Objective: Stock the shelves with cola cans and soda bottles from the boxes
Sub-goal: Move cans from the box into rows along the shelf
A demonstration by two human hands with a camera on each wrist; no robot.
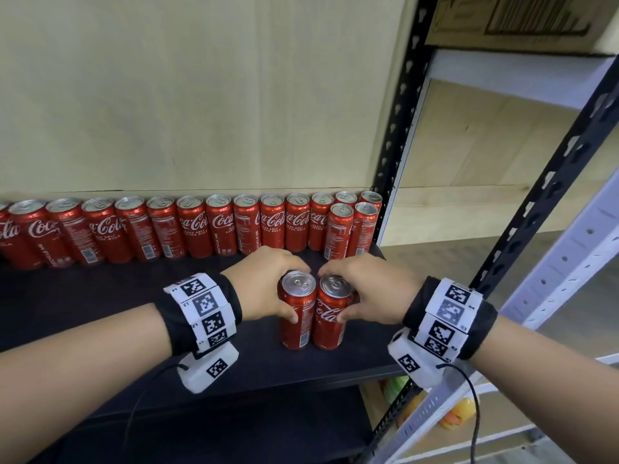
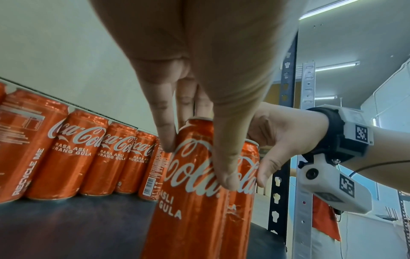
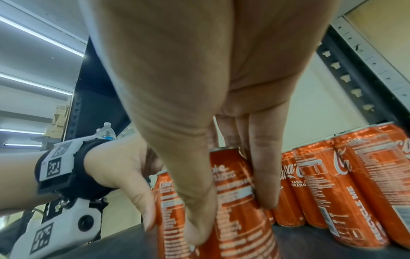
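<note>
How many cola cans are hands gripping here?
2: the left hand grips the left can, the right hand the right can, upright side by side on the shelf.

Both forearms bare, no sleeves. Each wrist carries a black fabric band point(image 1: 231, 308) wrapped with a row of white tiles printed with black square fiducial markers point(image 1: 204, 304); same on the right wrist band point(image 1: 482, 329). Under each wrist hangs a white moulded camera housing point(image 2: 332, 185) with round dark lens, its own marker, small screws, thin black cable point(image 1: 474, 406) trailing off.
</note>
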